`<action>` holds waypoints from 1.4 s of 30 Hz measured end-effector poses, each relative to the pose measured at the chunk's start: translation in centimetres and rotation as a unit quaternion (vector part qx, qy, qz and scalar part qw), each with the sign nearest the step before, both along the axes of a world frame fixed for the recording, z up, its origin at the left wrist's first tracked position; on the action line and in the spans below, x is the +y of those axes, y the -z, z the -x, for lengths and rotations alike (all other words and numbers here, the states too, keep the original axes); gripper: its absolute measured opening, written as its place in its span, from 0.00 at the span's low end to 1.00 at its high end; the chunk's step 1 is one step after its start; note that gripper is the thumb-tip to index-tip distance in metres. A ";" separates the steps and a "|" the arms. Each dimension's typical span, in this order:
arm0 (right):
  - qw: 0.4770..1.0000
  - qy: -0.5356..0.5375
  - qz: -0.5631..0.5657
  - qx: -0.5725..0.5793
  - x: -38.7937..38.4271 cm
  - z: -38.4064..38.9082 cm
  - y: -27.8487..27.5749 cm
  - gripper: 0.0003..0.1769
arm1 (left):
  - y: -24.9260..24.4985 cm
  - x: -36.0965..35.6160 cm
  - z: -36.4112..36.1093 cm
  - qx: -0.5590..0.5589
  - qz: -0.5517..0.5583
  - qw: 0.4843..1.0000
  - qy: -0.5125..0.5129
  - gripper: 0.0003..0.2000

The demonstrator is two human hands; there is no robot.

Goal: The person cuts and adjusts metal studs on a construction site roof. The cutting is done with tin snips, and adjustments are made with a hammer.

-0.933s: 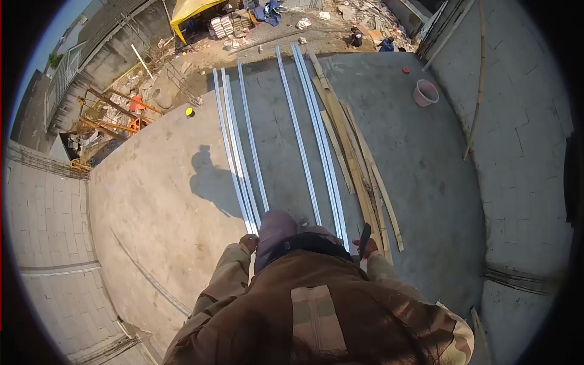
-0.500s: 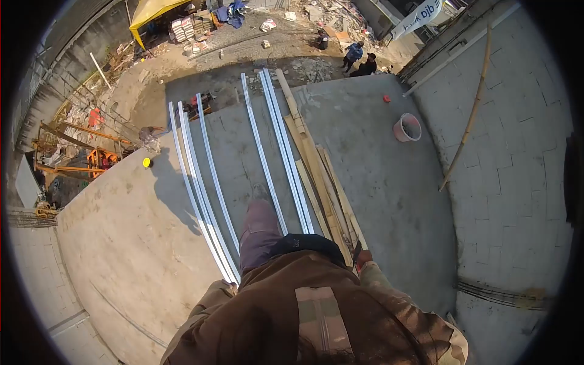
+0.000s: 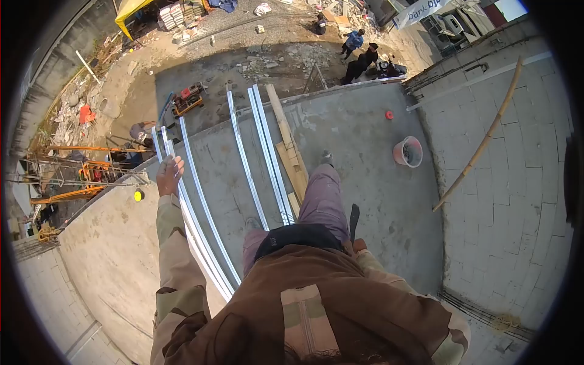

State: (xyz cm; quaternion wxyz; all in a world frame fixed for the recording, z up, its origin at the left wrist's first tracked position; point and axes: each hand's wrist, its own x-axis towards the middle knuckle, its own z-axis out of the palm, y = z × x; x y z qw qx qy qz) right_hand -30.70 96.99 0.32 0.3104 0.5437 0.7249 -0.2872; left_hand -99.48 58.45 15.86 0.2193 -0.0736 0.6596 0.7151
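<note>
My left hand (image 3: 170,175) is stretched forward over the long silvery metal profiles (image 3: 193,228), its fingers apart and nothing in them. More of these metal strips (image 3: 243,152) lie lengthwise on the grey concrete slab (image 3: 371,146). Close to my right hip, my right hand (image 3: 360,245) is closed, its fingers partly hidden by my body. A dark, flat, blade-like tool (image 3: 354,222) sticks up from beside that hand. Wooden planks (image 3: 292,167) lie to the right of the strips, partly covered by my leg.
A pinkish bucket (image 3: 407,152) and a small red object (image 3: 389,114) stand at the right. A bamboo pole (image 3: 480,140) leans on the block wall (image 3: 511,182). Beyond the slab's edge, the lower ground holds a red machine (image 3: 188,97) and several people. A yellow cup-like object (image 3: 139,194) sits at left.
My left hand has swung from beside my body out forward over the metal strips. My right leg has stepped forward past the planks, and the view has shifted toward the slab's edge.
</note>
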 end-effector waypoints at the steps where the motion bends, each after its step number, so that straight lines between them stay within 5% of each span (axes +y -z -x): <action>1: 0.999 0.039 0.028 -0.022 2.2 3.4 -1.4 0.37 | 2.4 -0.7 0.0 -0.027 0.000 0.999 -0.027 0.24; 2: 0.995 0.077 0.056 -0.043 5.2 6.3 -1.7 0.38 | 5.9 -1.6 -0.6 -0.054 0.029 0.996 -0.065 0.24; 5: 0.989 -0.054 0.082 -0.109 18.0 5.7 15.5 0.35 | 15.7 -2.8 -7.4 -0.181 0.137 0.952 -0.205 0.20; 6: 0.988 -0.068 0.081 -0.114 23.4 10.8 12.3 0.35 | 22.4 -6.4 -11.3 -0.221 -0.060 0.951 -0.210 0.15; 8: 0.976 -0.130 0.062 -0.166 32.8 22.2 6.0 0.35 | 19.3 4.7 -18.8 -0.236 0.005 0.949 -0.211 0.12; 10: 0.972 -0.144 0.085 -0.162 43.8 33.1 0.2 0.39 | 17.2 11.7 -26.9 -0.151 0.223 0.953 0.138 0.17; 11: 0.983 -0.137 0.048 -0.114 49.0 37.2 -2.0 0.37 | 22.1 15.2 -35.4 -0.176 0.229 0.947 0.141 0.17; 12: 0.982 -0.180 -0.023 -0.047 54.6 39.9 -2.5 0.36 | 21.1 20.7 -36.7 -0.286 0.382 0.830 0.290 0.19; 13: 0.972 -0.205 -0.113 0.024 59.6 43.0 -3.8 0.34 | 15.4 25.5 -33.9 -0.373 0.508 0.650 0.424 0.22; 15: 0.968 -0.075 -0.163 0.175 68.6 47.9 -6.1 0.27 | 15.2 31.8 -34.9 -0.385 0.521 0.668 0.366 0.18; 17: 0.941 0.112 -0.047 0.317 72.6 52.6 -9.8 0.21 | 18.4 35.0 -36.1 -0.230 0.514 0.697 0.443 0.18; 18: 0.941 0.110 -0.044 0.318 73.3 54.8 -10.8 0.21 | 18.6 36.8 -36.1 -0.347 0.397 0.822 0.216 0.17; 19: 0.926 0.167 -0.017 0.338 73.3 56.6 -11.3 0.18 | 19.2 38.4 -35.4 -0.430 0.244 0.869 -0.030 0.17; 21: 0.909 0.223 0.009 0.352 71.9 58.1 -10.5 0.16 | 21.2 39.5 -32.4 -0.367 0.193 0.907 -0.074 0.17; 25: 0.853 0.427 0.232 0.191 63.1 61.5 -6.5 0.17 | 23.6 41.1 -25.3 -0.311 0.064 0.923 -0.216 0.20; 30: 0.853 0.348 0.378 0.090 49.4 64.2 4.6 0.25 | 32.2 39.6 -21.5 -0.262 0.181 0.941 -0.117 0.20; 32: 0.861 0.302 0.408 0.006 44.0 65.7 8.0 0.28 | 41.0 36.1 -23.0 -0.233 0.227 0.938 -0.117 0.17; 34: 0.868 0.231 0.440 -0.025 40.5 66.4 13.0 0.28 | 43.6 35.5 -21.0 -0.298 0.227 0.915 -0.148 0.18; 35: 0.867 0.188 0.461 -0.034 39.3 66.7 15.3 0.28 | 50.2 32.5 -22.1 -0.233 0.296 0.918 -0.121 0.18; 36: 0.866 0.193 0.461 -0.037 38.8 66.7 18.3 0.28 | 55.7 29.5 -22.3 -0.190 0.363 0.905 -0.115 0.21; 37: 0.862 0.155 0.481 -0.031 38.6 66.5 21.3 0.27 | 55.5 30.3 -20.7 -0.140 0.418 0.889 -0.124 0.23; 38: 0.858 0.115 0.501 -0.027 38.7 66.3 24.0 0.26 | 58.5 29.3 -19.9 -0.145 0.535 0.829 -0.071 0.26; 42: 0.896 0.125 0.426 -0.027 41.0 68.0 31.3 0.22 | 66.5 28.0 -15.0 -0.151 0.579 0.791 -0.132 0.33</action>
